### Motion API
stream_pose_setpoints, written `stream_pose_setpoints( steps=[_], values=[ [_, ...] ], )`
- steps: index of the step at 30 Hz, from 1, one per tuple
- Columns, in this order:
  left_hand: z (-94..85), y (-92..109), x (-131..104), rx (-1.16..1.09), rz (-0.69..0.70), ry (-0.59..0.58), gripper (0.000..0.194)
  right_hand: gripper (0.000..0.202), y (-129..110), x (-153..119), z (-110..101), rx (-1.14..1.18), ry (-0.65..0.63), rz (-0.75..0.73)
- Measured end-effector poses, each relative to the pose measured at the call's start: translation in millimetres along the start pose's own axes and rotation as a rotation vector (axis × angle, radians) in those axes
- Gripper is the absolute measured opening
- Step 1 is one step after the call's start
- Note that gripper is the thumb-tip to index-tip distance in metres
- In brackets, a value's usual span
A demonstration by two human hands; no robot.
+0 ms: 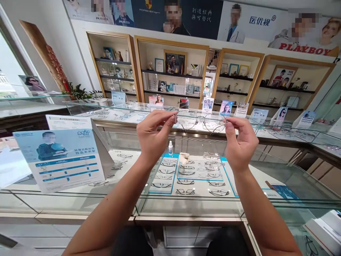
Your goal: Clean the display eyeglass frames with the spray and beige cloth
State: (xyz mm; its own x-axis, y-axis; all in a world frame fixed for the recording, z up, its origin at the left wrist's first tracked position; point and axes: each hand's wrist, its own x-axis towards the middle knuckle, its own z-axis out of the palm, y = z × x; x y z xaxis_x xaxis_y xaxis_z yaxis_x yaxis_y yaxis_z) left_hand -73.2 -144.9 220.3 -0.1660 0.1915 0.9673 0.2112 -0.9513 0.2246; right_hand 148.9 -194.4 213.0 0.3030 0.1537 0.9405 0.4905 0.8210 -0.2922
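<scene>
A pair of thin-rimmed eyeglasses is held up in the air before me, above the glass display counter. My left hand pinches its left side between thumb and fingers. At the other side, my right hand grips it near the hinge with thumb and forefinger. Below and between my forearms, a small white spray bottle stands upright beside a crumpled beige cloth. Rows of eyeglasses lie around and in front of them in the counter area.
A blue and white folded sign stands on the counter at left. Across from me runs a second glass counter with several small sign cards. Wooden-framed shelves line the back wall. A white box sits at lower right.
</scene>
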Motion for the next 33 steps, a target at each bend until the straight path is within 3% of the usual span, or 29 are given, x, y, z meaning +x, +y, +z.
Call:
stream_pose_setpoints(
  steps=[5,11,23,33],
  values=[
    [-5.6,18,7,-0.07,-0.034,-0.011,0.017,0.011,-24,9,-5,-0.007,0.014,-0.056],
    [-10.5,34,8,-0.048,-0.043,0.018,0.016,0.012,-37,11,-9,0.0,0.029,-0.05],
    [-17.2,70,11,0.124,0.203,0.014,0.012,0.012,-38,12,-18,0.122,0.048,0.034],
    [-16.7,86,8,0.238,0.269,0.01,0.01,0.014,-31,6,-20,0.184,0.035,0.116]
  ],
)
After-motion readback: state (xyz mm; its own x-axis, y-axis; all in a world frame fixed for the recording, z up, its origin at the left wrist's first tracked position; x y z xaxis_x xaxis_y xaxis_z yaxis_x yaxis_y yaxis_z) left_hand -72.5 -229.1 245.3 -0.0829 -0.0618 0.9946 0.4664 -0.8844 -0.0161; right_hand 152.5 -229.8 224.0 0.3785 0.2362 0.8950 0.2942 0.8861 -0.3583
